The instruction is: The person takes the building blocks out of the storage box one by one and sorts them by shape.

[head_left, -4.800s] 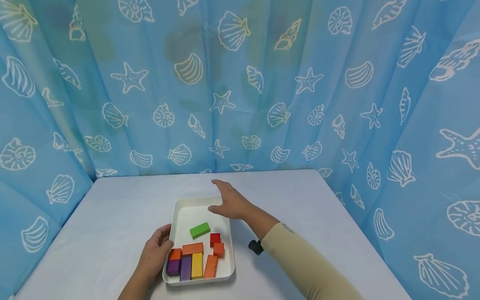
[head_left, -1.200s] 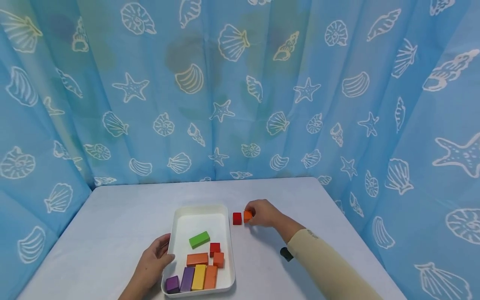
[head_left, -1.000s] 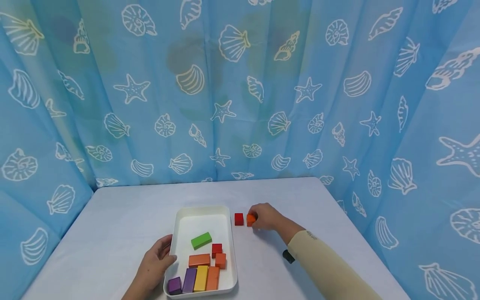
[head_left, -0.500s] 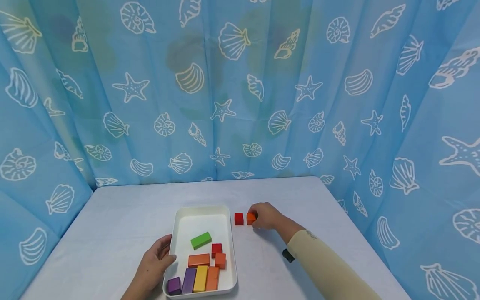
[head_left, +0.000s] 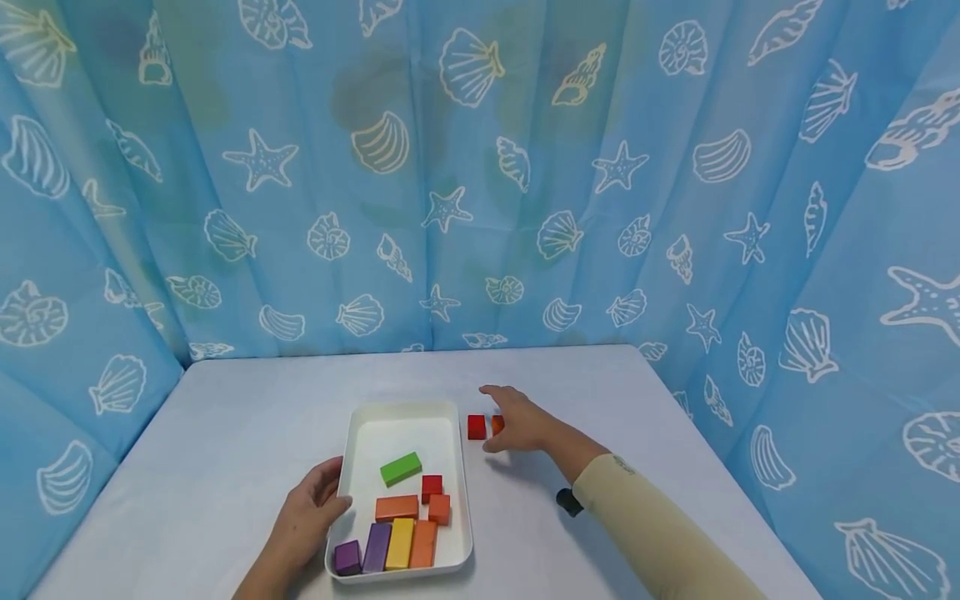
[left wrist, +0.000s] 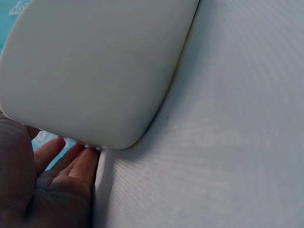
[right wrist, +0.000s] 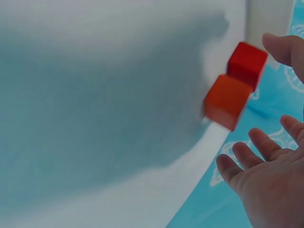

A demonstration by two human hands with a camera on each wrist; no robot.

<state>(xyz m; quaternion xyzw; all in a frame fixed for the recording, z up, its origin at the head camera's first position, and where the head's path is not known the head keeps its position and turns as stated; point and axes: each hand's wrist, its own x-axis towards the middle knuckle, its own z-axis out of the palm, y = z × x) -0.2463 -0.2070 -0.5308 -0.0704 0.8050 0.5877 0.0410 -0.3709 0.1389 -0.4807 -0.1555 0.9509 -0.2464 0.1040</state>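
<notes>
Since half a second ago the right hand point(head_left: 517, 423) has let go of the orange cube point(right wrist: 227, 100) and lifted off it, fingers now spread and relaxed just above. That cube sits on the table point(head_left: 225, 433) beside the red cube point(head_left: 476, 427), close enough that I can't tell if they're touching, both just right of the white tray point(head_left: 352, 429).

Biggest risk imo: the hand is hovering right over the pair, so a low fingertip could clip the orange one and knock both out of line. The red cube is also close to the tray wall, so bumping the tray could shove it.

The left hand point(head_left: 307, 512) is curled on the tray's left rim, steadying it. Inside are a green block point(head_left: 400, 468), a small red cube point(head_left: 431, 485), three orange pieces, plus purple and yellow bars point(head_left: 400, 543) along the near end. A seashell curtain point(head_left: 480, 167) surrounds the table.
</notes>
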